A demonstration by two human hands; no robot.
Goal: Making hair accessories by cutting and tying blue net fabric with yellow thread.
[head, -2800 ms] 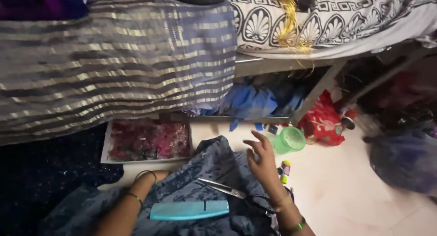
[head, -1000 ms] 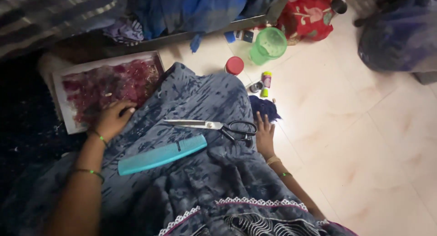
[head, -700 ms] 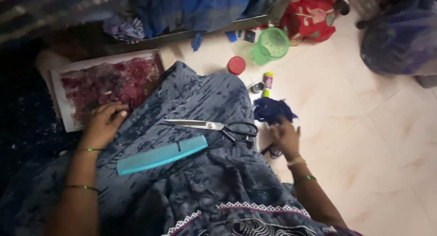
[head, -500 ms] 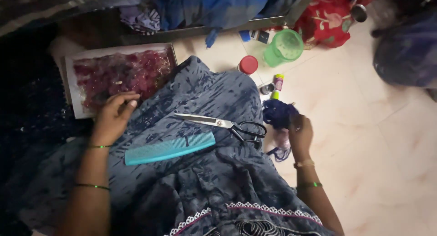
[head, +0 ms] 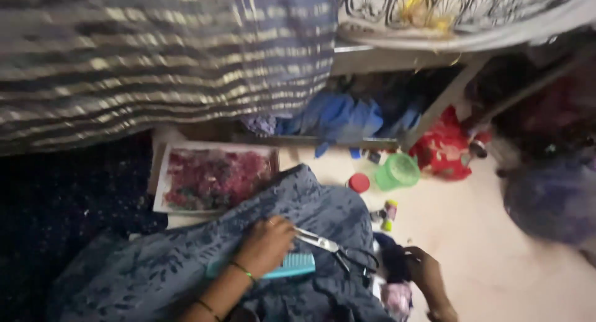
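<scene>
My left hand (head: 267,244) lies knuckles up on a blue-grey patterned garment (head: 180,269) spread on the floor. It covers the middle of a teal comb (head: 297,265), and its fingers touch the blades of steel scissors (head: 326,242). Blur hides whether it grips either one. My right hand (head: 427,273) is at the garment's right edge, closed on a small dark blue piece of cloth (head: 391,260). The scissors' black handles lie between the two hands.
A flat white-edged tray of pink and red bits (head: 214,179) lies beyond the garment. A red lid (head: 359,183), a green tub (head: 397,171), small bottles (head: 388,210) and a red bag (head: 444,148) sit on the tile floor. A striped cloth (head: 155,55) hangs from the bed above.
The view tilted up toward the bed. My left hand slid right from the garment's left edge onto the comb and scissors. My right hand picked up the dark blue cloth and drew back.
</scene>
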